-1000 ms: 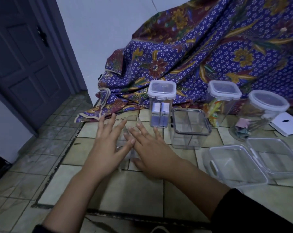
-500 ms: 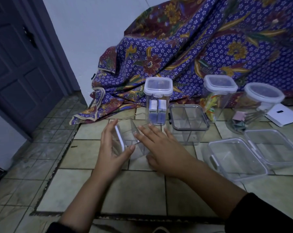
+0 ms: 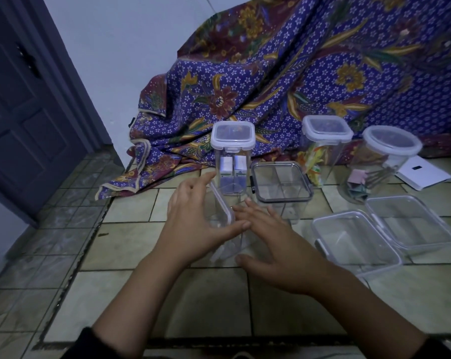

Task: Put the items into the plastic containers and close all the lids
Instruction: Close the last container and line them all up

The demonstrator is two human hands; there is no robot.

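On the tiled floor in front of me a small clear container [image 3: 223, 230] is tipped on its side, its white-rimmed lid [image 3: 220, 202] facing left. My left hand [image 3: 193, 224] grips the lid end between thumb and fingers. My right hand [image 3: 276, 244] lies against the container's right side with straight fingers. What is inside it cannot be made out. Behind stand a tall lidded container [image 3: 232, 141] with small boxes in it, a dark-rimmed square container [image 3: 281, 200], another tall lidded container [image 3: 326, 130] and a round lidded jar [image 3: 391, 143].
A flat clear box [image 3: 356, 242] lies open at the right, its hinged lid [image 3: 411, 224] folded back. A white booklet [image 3: 424, 173] lies behind it. A patterned purple cloth [image 3: 297, 86] covers the back. A dark door [image 3: 25, 112] stands at the left.
The small clear container has been lifted and tipped onto its side between my hands. My left hand now grips its lid end; my right hand has slid to its right side.
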